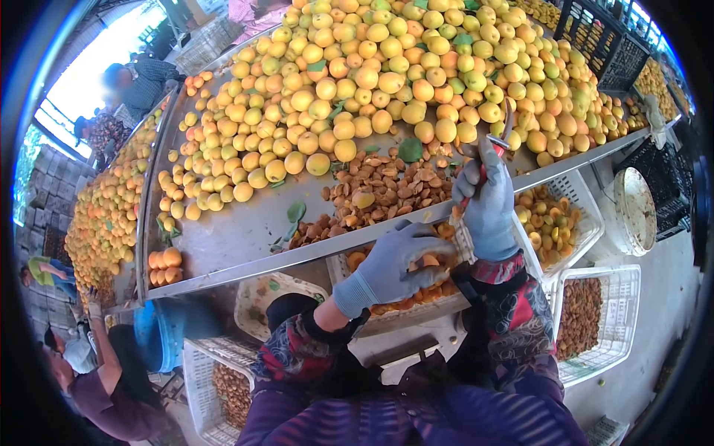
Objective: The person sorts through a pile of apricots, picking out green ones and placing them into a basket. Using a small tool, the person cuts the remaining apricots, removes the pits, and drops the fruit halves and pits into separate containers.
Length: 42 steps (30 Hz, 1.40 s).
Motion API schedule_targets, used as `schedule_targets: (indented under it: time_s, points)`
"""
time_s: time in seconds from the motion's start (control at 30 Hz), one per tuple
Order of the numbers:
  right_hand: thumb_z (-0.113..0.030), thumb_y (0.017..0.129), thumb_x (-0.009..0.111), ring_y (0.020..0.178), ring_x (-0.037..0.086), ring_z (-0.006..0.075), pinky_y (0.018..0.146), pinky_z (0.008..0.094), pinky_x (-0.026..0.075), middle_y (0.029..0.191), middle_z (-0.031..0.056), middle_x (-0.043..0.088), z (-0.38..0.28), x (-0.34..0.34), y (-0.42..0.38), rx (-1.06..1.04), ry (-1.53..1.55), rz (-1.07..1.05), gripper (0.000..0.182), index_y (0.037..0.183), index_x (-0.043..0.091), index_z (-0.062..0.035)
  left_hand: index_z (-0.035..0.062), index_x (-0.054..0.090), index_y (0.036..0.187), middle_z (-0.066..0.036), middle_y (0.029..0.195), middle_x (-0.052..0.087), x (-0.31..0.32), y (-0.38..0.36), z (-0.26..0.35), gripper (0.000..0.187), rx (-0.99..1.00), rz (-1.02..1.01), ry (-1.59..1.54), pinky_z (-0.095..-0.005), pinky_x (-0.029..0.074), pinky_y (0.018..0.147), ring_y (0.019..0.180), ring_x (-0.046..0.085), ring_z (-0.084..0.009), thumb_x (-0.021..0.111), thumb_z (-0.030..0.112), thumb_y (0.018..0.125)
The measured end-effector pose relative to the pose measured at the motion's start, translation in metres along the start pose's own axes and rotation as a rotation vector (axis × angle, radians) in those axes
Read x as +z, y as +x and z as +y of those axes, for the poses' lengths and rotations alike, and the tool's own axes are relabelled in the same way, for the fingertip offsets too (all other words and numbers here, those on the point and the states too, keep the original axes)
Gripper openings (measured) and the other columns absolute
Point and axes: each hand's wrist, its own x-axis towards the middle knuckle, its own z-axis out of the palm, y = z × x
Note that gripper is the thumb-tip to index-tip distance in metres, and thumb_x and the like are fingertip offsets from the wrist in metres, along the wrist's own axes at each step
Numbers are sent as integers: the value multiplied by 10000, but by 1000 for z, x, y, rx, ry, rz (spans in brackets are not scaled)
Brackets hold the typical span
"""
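Gripping curved metal knife (499, 142): right hand (491, 201) | left hand (393, 264): loosely curled, hold unclear

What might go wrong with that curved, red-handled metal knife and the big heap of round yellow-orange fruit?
The curved, red-handled metal knife in the grey-gloved right hand has its blade uncovered, so a slip might cut someone.

Fruit might roll down from the big heap of round yellow-orange fruit.

Some flat brown fruit stones lie near the table's front edge, so a bump could drop them among the orange fruit halves below.
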Motion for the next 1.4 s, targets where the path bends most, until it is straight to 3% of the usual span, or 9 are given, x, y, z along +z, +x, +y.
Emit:
schedule_targets:
  time_s: [0.27, 0.4, 0.5, 0.77, 0.87, 0.93, 1.07, 1.13, 1.4]
  points:
    - [-345, 923, 577, 443, 435, 89, 397, 231, 346, 612, 3, 517, -27, -6, -3, 4, -132, 24, 300, 959, 570, -47, 75, 644, 1020, -138, 966, 636, -53, -10, -46, 245, -396, 308, 249, -387, 471, 759, 863, 590, -326, 692, 181, 805]
    - [-390, 897, 591, 502, 548, 155, 465, 287, 432, 720, 75, 640, -50, -30, 23, -28, -656, 7, 350, 1034, 580, -69, 61, 633, 1040, -160, 1016, 623, -82, -55, -92, 292, -555, 231, 437, -380, 467, 798, 937, 583, -322, 707, 172, 780]
    - [-378, 881, 553, 890, 646, 338, 743, 451, 494, 887, 119, 677, -62, -37, 37, -354, -1882, 48, 325, 1073, 578, -116, 49, 604, 1098, -155, 1088, 607, -94, -70, -87, 356, -609, 254, 380, -376, 460, 858, 1006, 574, -303, 707, 198, 792]
    - [-281, 875, 560, 954, 650, 292, 775, 402, 498, 1015, 132, 656, -77, -53, 82, -261, -2464, 86, 247, 1025, 603, -90, 103, 490, 1304, -185, 1302, 494, -74, -6, -87, 616, -535, 24, 302, -403, 437, 946, 1169, 503, -365, 663, 434, 814]
    - [-306, 870, 572, 962, 642, 308, 802, 415, 493, 1020, 112, 649, -57, -24, 64, -409, -2369, -136, 262, 1022, 624, -99, 136, 381, 1402, -182, 1420, 386, -54, 10, -113, 755, -566, -37, 295, -431, 395, 1007, 1271, 410, -389, 611, 548, 813]
    - [-329, 870, 579, 956, 643, 310, 823, 417, 502, 1046, 107, 645, -38, -13, 68, 30, -2116, -389, 306, 1066, 628, -99, 151, 331, 1434, -174, 1468, 330, -42, 20, -114, 802, -576, -64, 314, -453, 370, 1033, 1317, 356, -397, 577, 599, 816]
    - [-405, 874, 571, 955, 648, 306, 807, 412, 524, 1050, 120, 653, 1, -8, 77, -209, -2222, -117, 379, 1068, 638, -87, 186, 306, 1448, -116, 1493, 297, -34, 38, -112, 820, -700, -193, 510, -533, 323, 1047, 1356, 291, -388, 507, 670, 817]
    - [-496, 870, 553, 963, 648, 318, 800, 421, 532, 1064, 139, 652, 4, 12, 73, -1, -2119, -96, 478, 1072, 643, -72, 214, 317, 1443, -79, 1484, 318, -31, 41, -114, 808, -708, -208, 523, -565, 314, 1038, 1344, 306, -381, 490, 688, 812]
    - [-590, 874, 476, 1120, 570, 323, 918, 426, 466, 1198, 176, 578, 30, 39, 44, 38, -1908, -604, 569, 1234, 567, -159, 220, 492, 1328, -115, 1361, 460, -38, 0, -119, 536, -468, -165, 175, -438, 371, 1014, 1240, 424, -392, 590, 453, 855]
